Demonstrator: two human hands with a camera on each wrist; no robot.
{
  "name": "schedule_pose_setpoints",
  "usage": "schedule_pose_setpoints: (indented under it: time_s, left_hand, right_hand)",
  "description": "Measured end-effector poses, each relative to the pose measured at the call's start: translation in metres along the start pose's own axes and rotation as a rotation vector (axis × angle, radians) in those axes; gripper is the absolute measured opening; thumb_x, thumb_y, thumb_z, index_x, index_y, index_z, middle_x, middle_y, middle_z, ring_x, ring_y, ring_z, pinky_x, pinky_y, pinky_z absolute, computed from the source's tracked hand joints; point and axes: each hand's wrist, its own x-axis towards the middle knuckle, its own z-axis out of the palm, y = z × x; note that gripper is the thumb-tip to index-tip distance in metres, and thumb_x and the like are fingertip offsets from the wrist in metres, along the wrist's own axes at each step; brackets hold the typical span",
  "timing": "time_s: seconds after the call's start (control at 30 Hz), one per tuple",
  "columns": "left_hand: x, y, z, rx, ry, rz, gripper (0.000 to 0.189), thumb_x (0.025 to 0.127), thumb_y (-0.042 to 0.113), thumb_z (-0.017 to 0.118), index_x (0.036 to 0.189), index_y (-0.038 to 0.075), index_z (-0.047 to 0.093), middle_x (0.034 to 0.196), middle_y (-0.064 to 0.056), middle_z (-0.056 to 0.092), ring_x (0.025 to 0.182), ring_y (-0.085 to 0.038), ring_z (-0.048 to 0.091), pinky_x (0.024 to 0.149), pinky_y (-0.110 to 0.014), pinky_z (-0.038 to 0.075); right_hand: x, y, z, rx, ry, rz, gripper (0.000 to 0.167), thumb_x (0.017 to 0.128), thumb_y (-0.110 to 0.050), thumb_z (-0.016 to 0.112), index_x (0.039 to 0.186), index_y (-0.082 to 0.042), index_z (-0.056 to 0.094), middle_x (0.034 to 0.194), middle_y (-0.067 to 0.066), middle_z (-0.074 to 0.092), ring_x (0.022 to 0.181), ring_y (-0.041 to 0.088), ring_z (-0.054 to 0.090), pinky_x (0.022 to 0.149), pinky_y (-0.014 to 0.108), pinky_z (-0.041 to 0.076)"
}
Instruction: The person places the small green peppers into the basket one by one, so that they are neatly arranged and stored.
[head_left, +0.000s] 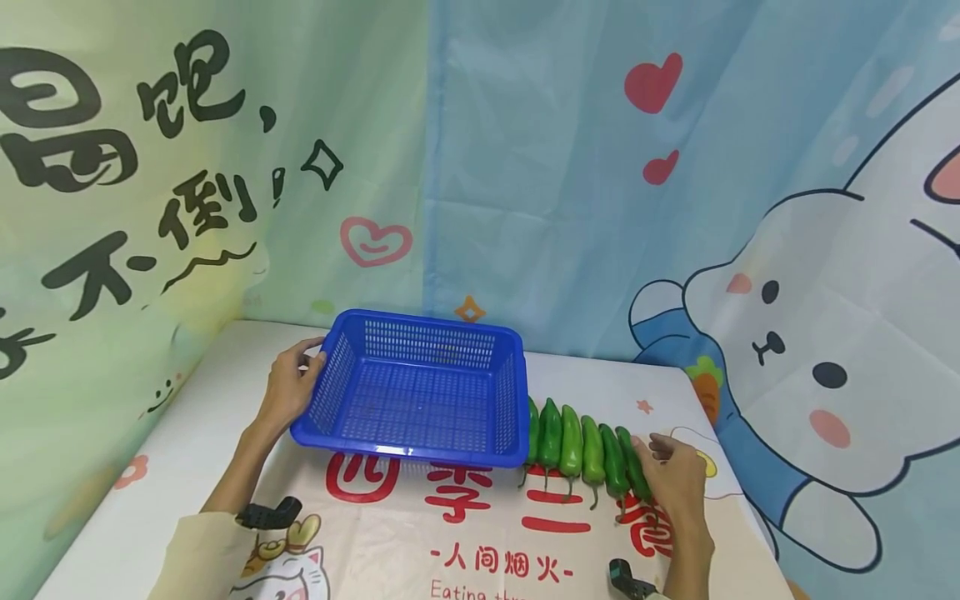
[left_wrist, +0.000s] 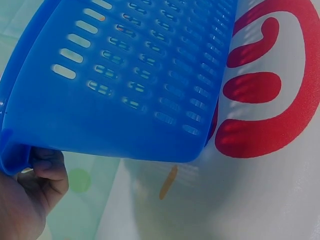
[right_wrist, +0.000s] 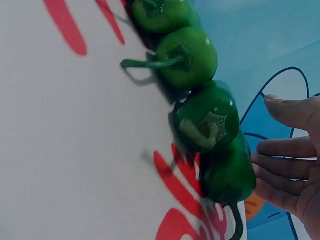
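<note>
A blue plastic basket (head_left: 408,454) with slotted walls stands at the left of the table, its inside bare. At its left rim my left hand (head_left: 288,387) grips the edge, the fingers curled under the lip in the left wrist view, where the basket wall (left_wrist: 125,130) fills much of the picture. Several green peppers (head_left: 572,446) lie side by side to the right, stems toward me; the basket's right side partly hides the leftmost. Beside the rightmost pepper (right_wrist: 230,175) is my right hand (head_left: 675,471), fingers extended and thumb apart, holding nothing; whether it touches the pepper is unclear.
Beneath everything lies a table mat (head_left: 375,542) printed with red characters and a cartoon cat. A printed curtain (head_left: 525,167) with hearts and a large rabbit hangs close behind the table's back edge and along its sides.
</note>
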Motion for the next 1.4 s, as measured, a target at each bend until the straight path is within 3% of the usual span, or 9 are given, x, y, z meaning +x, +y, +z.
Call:
schedule_pose_setpoints:
  time_s: [0.17,0.4,0.67,0.9,1.23,1.4]
  left_hand:
    - [0.0,0.0,0.0,-0.002,0.006,0.009,0.042,0.114,0.012,0.054,0.151,-0.008,0.058,0.096,-0.028,0.071,0.071,-0.024,0.07,0.059,-0.022,0.05]
    - [0.0,0.0,0.0,-0.01,0.001,0.004,0.043,0.114,0.013,0.054,0.151,-0.008,0.057,0.097,-0.028,0.071,0.072,-0.026,0.071,0.058,-0.022,0.051]
    - [0.0,-0.001,0.001,-0.018,0.0,0.0,0.043,0.114,0.014,0.054,0.151,-0.008,0.057,0.097,-0.028,0.071,0.071,-0.024,0.071,0.058,-0.021,0.051]
    - [-0.001,-0.001,0.0,-0.019,0.0,-0.007,0.043,0.115,0.014,0.054,0.151,-0.007,0.057,0.097,-0.028,0.07,0.07,-0.022,0.07,0.058,-0.021,0.051]
    - [-0.001,0.002,-0.002,-0.037,-0.005,-0.007,0.043,0.115,0.014,0.053,0.152,-0.008,0.056,0.099,-0.03,0.07,0.074,-0.029,0.075,0.058,-0.021,0.052]
    - [-0.001,0.001,-0.001,-0.049,-0.002,-0.008,0.043,0.115,0.013,0.053,0.152,-0.007,0.057,0.098,-0.029,0.07,0.071,-0.025,0.073,0.057,-0.021,0.051]
  right_hand:
    - [-0.002,0.007,0.001,-0.022,-0.041,0.015,0.061,0.109,-0.039,0.068,0.144,0.01,0.064,0.13,0.035,0.072,0.119,0.049,0.07,0.104,0.061,0.058]
    - [-0.002,0.014,0.004,-0.042,-0.057,0.0,0.059,0.107,-0.039,0.069,0.139,0.01,0.068,0.121,0.031,0.076,0.11,0.042,0.074,0.094,0.045,0.058]
    - [-0.004,0.013,0.008,-0.035,-0.1,0.012,0.059,0.108,-0.035,0.068,0.142,0.013,0.063,0.127,0.036,0.072,0.115,0.047,0.071,0.105,0.061,0.056]
    - [-0.003,0.012,0.012,-0.064,-0.105,-0.006,0.057,0.108,-0.032,0.069,0.142,0.013,0.064,0.127,0.035,0.072,0.114,0.046,0.068,0.105,0.061,0.056]
    - [-0.001,0.011,0.012,-0.07,-0.113,-0.013,0.051,0.108,-0.026,0.069,0.139,0.014,0.065,0.125,0.035,0.072,0.11,0.045,0.068,0.104,0.061,0.056]
    - [0.0,0.013,0.013,-0.071,-0.105,-0.027,0.049,0.107,-0.024,0.07,0.137,0.015,0.066,0.124,0.036,0.073,0.109,0.046,0.07,0.103,0.062,0.057]
